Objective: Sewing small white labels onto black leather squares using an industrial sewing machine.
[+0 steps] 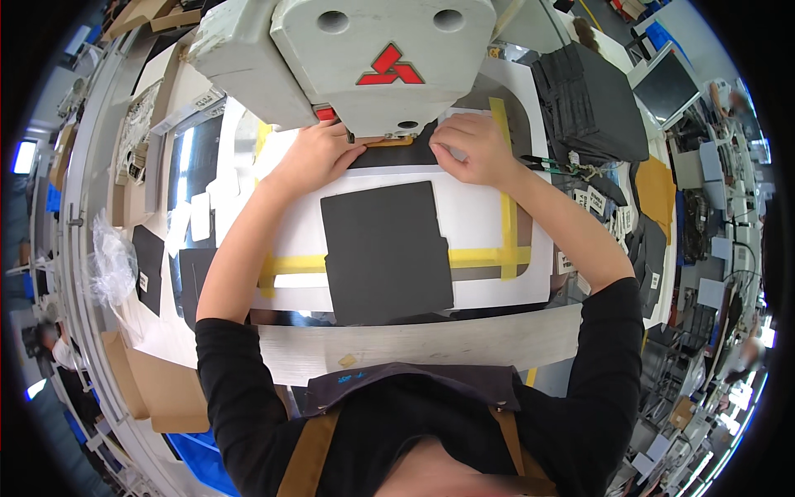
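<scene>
- Dark piece [393,156] lies flat under the pale machine head [348,58], toward the bench's far edge; its near edge shows between the hands.
- Left hand [321,157]: fingers bent, tips down by the piece's left side, beside a small tan bar [396,142]. Whether it pinches anything, I cannot tell.
- Right hand [474,151]: thumb and fingers loosely curled at the piece's right side, a gap showing between thumb and forefinger. Hold on the piece: cannot tell.
- Tight room above: machine head hangs close over both hands. More space nearer the person, where white sheet [480,207] shows on both sides of a loose dark panel [387,248].
- Panel lies a little askew between the forearms, its near edge just past the sheet's, close to the bench's [472,338] near edge.
- Yellow tape [480,258] runs along the sheet's near side and up its right.
- Bench's right side: stack of dark pieces [588,99] toward the far corner, orange-yellow envelope [654,195] nearer.
- Left: open carton [153,174], crumpled clear plastic [112,261].
- Beyond the far right corner, a monitor [667,85]; cluttered workstations along both sides of the room.
</scene>
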`<state>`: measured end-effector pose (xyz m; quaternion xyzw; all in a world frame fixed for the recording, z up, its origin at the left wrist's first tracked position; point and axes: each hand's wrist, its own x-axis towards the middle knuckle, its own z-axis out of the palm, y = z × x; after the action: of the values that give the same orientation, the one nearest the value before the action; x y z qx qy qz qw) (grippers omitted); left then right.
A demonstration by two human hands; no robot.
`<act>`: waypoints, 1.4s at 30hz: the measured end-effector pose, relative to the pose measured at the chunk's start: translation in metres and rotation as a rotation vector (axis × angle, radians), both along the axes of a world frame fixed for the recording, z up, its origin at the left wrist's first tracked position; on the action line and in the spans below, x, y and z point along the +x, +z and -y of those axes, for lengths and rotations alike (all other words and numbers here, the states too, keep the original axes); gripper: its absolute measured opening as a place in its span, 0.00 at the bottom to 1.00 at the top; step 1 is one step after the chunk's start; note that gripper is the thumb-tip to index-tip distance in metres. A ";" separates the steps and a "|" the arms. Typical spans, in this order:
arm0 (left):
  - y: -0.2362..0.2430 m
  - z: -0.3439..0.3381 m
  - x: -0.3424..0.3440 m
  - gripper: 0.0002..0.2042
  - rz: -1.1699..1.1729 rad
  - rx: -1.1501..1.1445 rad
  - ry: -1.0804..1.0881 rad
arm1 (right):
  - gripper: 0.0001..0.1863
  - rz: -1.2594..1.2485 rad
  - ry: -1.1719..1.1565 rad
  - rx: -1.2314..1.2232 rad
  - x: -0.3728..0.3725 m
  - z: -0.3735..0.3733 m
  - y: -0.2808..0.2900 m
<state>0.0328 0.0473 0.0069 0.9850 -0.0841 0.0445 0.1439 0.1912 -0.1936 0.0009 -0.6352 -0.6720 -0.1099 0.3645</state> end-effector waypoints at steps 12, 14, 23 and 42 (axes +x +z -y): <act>-0.003 -0.006 -0.012 0.18 0.041 0.078 0.089 | 0.04 0.045 -0.100 0.033 -0.002 0.000 0.000; 0.006 -0.006 -0.022 0.17 0.039 0.052 0.107 | 0.05 0.054 -0.101 0.045 -0.001 -0.001 -0.001; 0.030 -0.006 -0.070 0.23 0.071 0.021 0.091 | 0.04 0.060 -0.101 0.020 -0.003 0.002 0.000; 0.033 0.032 -0.015 0.13 -0.105 0.249 -0.159 | 0.04 0.143 -0.179 -0.018 -0.007 0.035 0.003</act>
<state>0.0174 0.0157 0.0400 0.9865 -0.1588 -0.0294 0.0277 0.1845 -0.2283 0.0041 -0.6864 -0.6379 -0.1812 0.2985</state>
